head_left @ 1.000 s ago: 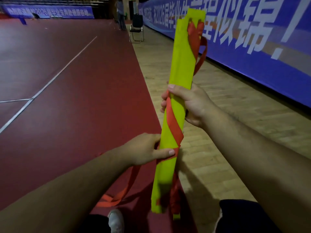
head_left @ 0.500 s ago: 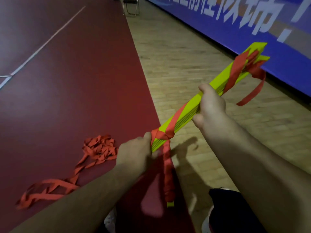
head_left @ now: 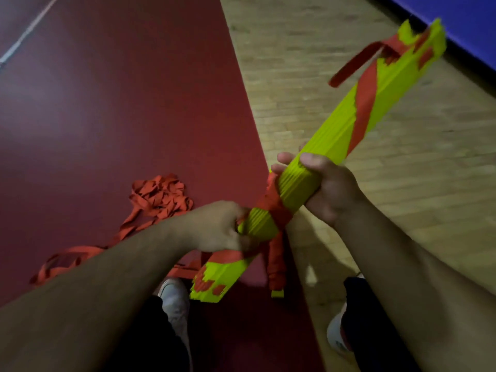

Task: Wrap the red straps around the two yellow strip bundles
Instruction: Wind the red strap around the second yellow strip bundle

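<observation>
I hold the yellow strip bundle slanted in front of me, its near end low over my feet and its far end up toward the blue wall. My right hand grips it about midway, fingers curled over the top edge and thumb across the ribbed side. Just below that grip the red strap is banded tight around the bundle. My left hand sits against the bundle's near part, fingers curled closed on the strap where it leaves the band; blur keeps me from telling which fingers pinch it. Another turn of strap crosses the bundle's upper half, and a loose tail sticks out near the far end. A twisted length with a yellow tip hangs under the band.

Left of the bundle, slack strap lies in a heap on the dark red mat. To the right of the bundle runs the wooden floor. My white shoes show beneath the near end. Both bundle ends are smeared and blocky, so their edges are hard to read, and my left forearm hides part of the slack.
</observation>
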